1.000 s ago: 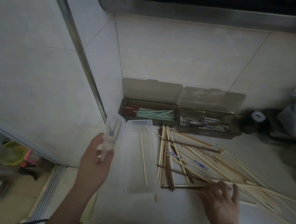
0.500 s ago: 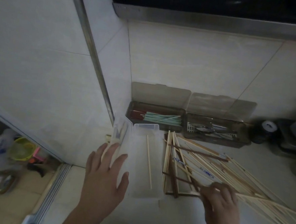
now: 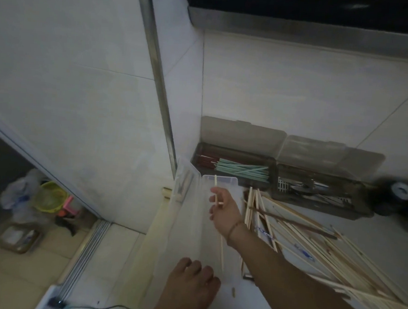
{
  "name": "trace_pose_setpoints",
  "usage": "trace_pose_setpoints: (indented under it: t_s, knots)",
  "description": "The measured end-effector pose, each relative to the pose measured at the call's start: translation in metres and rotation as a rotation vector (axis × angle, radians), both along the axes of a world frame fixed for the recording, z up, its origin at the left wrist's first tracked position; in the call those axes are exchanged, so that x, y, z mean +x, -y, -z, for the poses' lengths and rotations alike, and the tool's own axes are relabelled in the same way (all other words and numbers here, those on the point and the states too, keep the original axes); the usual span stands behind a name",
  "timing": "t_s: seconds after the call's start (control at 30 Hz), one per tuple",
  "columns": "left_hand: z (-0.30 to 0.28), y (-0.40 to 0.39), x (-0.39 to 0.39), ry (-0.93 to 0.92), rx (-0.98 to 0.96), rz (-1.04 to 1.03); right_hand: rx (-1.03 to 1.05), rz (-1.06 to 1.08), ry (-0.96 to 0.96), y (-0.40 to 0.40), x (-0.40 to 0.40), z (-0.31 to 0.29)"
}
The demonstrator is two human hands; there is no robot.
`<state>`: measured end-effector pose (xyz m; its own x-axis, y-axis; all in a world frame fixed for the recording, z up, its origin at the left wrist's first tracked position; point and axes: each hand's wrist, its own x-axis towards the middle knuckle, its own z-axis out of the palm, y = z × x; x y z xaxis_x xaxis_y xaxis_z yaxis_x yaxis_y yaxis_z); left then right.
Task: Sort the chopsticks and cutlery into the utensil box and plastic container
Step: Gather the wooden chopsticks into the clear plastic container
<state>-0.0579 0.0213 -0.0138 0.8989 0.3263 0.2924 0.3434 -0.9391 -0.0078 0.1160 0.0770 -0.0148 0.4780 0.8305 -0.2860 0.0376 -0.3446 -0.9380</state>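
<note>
Right hand (image 3: 225,210) reached across over the clear plastic container (image 3: 220,179), fingers pinching one pale chopstick (image 3: 215,182) that points up toward the container's far end. Left hand (image 3: 193,278) low at the container's near end, fingers curled down on its rim, seemingly holding nothing; hard to tell for sure in the dim light. Container lying lengthwise on the white table (image 3: 374,229), its clear lid (image 3: 184,184) swung open to the left, tilted up beside the wall. One more pale stick (image 3: 221,254) lying lengthwise inside the container, partly hidden under the right wrist.

Just right of the container, a loose heap of wooden chopsticks (image 3: 312,246), fanned out toward the right edge, with a dark stick (image 3: 292,221) crossing on top and some bearing blue print. Right forearm stretched over the near corner of that heap.

Against the tiled back wall, a brown utensil box (image 3: 275,170) in two compartments, both lids up: left compartment with green chopsticks (image 3: 242,171) and dark red ones (image 3: 203,160), right compartment with metal cutlery (image 3: 309,188), blurred. Right of the box, a dark round object with a white top (image 3: 402,192), unclear. Small fragment (image 3: 233,292) on the table near the left hand. Down on the floor at left, a yellow basket (image 3: 50,195), plastic bags (image 3: 16,193) and a pink item (image 3: 67,207).
</note>
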Motion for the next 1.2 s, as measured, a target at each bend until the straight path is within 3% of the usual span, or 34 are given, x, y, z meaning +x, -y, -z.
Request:
trace_pose_setpoints:
  t_s: [0.23,0.43,0.57,0.73,0.87,1.07,1.2]
  knots:
    - [-0.002,0.001,0.000,0.094,-0.035,-0.002,-0.276,-0.121,0.024,0.000,-0.001,0.040]
    - [0.007,-0.001,-0.005,0.134,0.012,0.033,-0.141,-0.187,0.051,0.030,0.011,0.013]
    - [0.016,0.000,-0.006,0.164,0.019,0.042,0.137,-0.048,0.241,0.089,0.042,-0.011]
    - [0.011,0.007,0.004,0.054,-0.078,-0.056,-0.177,0.271,0.668,0.197,0.085,0.019]
    - [0.009,0.006,0.006,-0.034,-0.154,-0.140,-0.196,0.109,1.093,0.258,0.086,0.058]
    - [0.013,-0.003,0.004,-0.043,-0.245,-0.120,-0.151,0.091,1.214,0.261,0.078,0.063]
    - [0.009,-0.012,0.007,-0.028,-0.343,-0.115,-0.090,-0.068,1.257,0.243,0.076,0.060]
